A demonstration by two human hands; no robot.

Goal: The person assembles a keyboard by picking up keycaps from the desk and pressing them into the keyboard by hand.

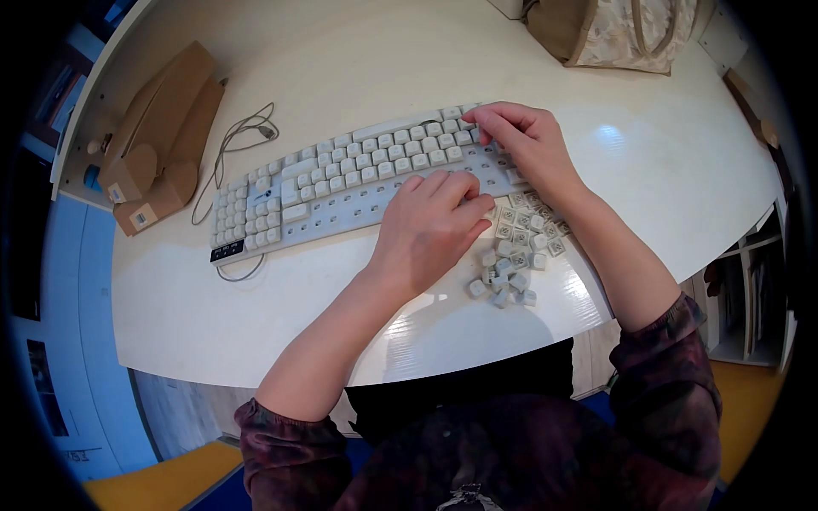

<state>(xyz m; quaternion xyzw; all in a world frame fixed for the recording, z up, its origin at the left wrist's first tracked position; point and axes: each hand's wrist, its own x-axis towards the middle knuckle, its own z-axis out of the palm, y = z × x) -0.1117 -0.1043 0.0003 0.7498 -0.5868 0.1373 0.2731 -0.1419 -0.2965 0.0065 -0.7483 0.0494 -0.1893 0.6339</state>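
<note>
A white keyboard (365, 159) lies at a slant on the table, its space bar (396, 125) on the side away from me. Bare switch rows (354, 209) show along its near side and right end. My right hand (530, 145) is over the right end, thumb and index finger closed around a keycap at the far corner. My left hand (433, 223) rests at the near edge with curled fingers; what its thumb and index finger hold, if anything, is hidden. Beside it lies a pile of loose keycaps (521, 243), some upturned, partly under my right wrist.
A grey cable (223, 153) loops left of the keyboard. Brown cardboard packaging (170, 128) stands at the table's left side. A beige patterned bag (609, 34) sits at the back right. The white table (256, 328) has a curved near edge close to my body.
</note>
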